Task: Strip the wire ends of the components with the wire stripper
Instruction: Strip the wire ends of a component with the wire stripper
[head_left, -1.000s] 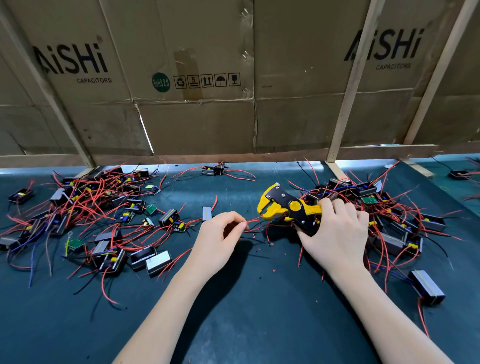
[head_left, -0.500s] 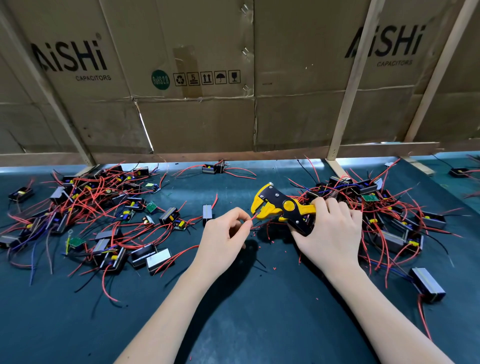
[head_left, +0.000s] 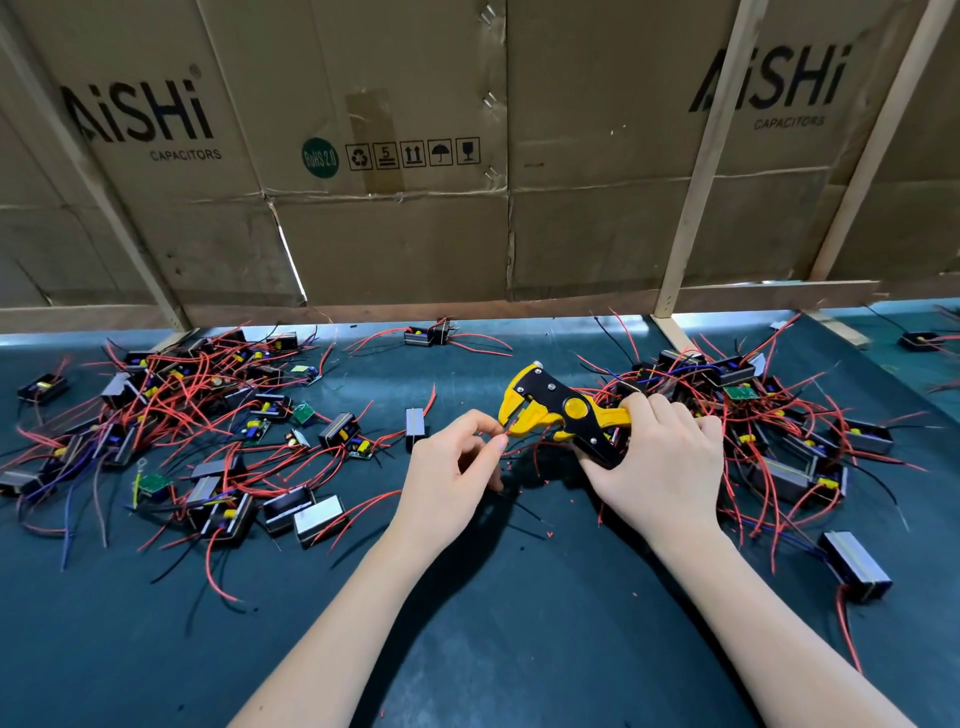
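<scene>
My right hand (head_left: 662, 462) grips the handles of a yellow and black wire stripper (head_left: 558, 410), whose jaws point left above the dark green mat. My left hand (head_left: 452, 467) pinches the end of a thin red wire (head_left: 505, 429) between thumb and forefinger, right at the stripper's jaws. The component on that wire is hidden under my hands. Small black box components with red wires lie in a heap on the left (head_left: 208, 415) and another heap on the right (head_left: 769, 415).
A wall of cardboard boxes (head_left: 415, 156) with wooden slats closes off the back of the mat (head_left: 519, 623). Single components lie apart at the back middle (head_left: 428, 335), near my left hand (head_left: 415, 428) and at the right front (head_left: 854, 566). Red insulation scraps dot the mat.
Both hands came together: the left hand brought the red wire end up to the jaws, and the stripper shifted slightly left toward it.
</scene>
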